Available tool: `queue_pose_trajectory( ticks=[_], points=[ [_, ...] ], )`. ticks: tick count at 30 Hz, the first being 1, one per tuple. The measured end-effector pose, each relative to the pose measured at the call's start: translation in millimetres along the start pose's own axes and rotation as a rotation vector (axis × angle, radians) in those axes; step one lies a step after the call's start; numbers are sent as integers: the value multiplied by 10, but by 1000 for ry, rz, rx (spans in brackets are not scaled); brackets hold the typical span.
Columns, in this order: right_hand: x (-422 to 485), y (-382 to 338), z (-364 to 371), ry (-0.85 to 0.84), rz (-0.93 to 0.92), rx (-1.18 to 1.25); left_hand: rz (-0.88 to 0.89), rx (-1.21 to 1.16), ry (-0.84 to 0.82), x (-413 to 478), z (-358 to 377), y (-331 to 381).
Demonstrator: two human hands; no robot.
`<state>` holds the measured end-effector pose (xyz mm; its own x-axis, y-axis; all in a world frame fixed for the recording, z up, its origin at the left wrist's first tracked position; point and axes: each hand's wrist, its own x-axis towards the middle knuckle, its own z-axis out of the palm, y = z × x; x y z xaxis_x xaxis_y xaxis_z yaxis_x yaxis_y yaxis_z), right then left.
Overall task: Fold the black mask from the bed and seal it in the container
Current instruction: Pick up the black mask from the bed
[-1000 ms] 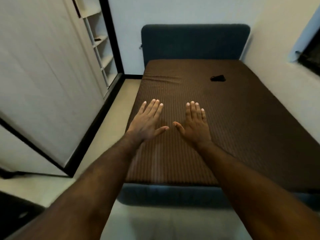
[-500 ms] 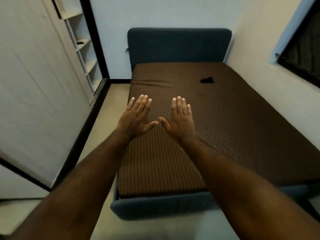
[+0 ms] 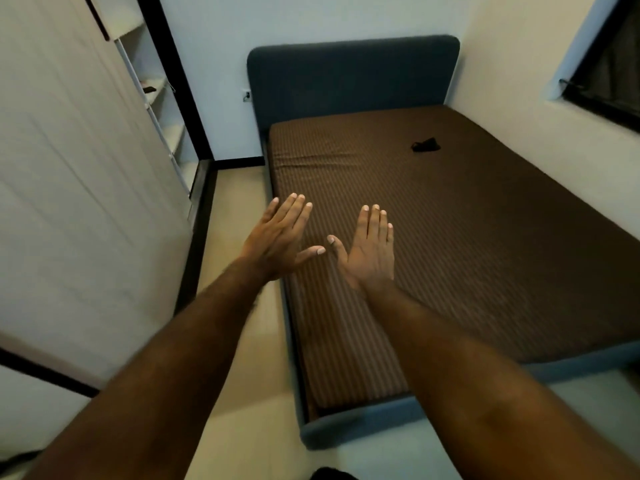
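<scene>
The black mask (image 3: 426,145) lies crumpled on the brown striped bed (image 3: 485,244), far up toward the blue headboard. My left hand (image 3: 277,237) is held out flat, palm down, over the bed's left edge, holding nothing. My right hand (image 3: 370,251) hovers flat beside it over the mattress, also holding nothing. Both hands are well short of the mask. No container is in view.
A white wardrobe door (image 3: 69,185) with open shelves (image 3: 162,98) behind it lines the left side. A narrow strip of floor (image 3: 239,209) runs between wardrobe and bed. A wall with a dark window (image 3: 609,81) borders the bed's right side.
The view has shifted left, toward the bed's left side. Both hands stay outstretched and flat, now nearer the bed's left edge, the left one tilted outward.
</scene>
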<state>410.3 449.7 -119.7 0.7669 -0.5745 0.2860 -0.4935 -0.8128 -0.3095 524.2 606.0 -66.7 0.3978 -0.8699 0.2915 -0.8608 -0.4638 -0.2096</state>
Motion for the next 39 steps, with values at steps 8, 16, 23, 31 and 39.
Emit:
queue_pose_trajectory(
  ticks=[8, 16, 23, 31, 39],
  points=[
    [372, -504, 707, -16, 42, 21, 48, -27, -63, 16, 440, -853],
    [1206, -796, 1226, -14, 122, -4, 161, -53, -79, 800, 898, -1742],
    [1989, -1092, 1604, -55, 214, -14, 179, -103, -148, 1426, 1360, -2577],
    [2851, -1388, 1987, -99, 265, -77, 283, -135, -190, 2151, 2041, -3430],
    [3976, -1699, 2342, -81, 414, -152, 372, -196, -129, 3142, 2606, -4468]
  ],
)
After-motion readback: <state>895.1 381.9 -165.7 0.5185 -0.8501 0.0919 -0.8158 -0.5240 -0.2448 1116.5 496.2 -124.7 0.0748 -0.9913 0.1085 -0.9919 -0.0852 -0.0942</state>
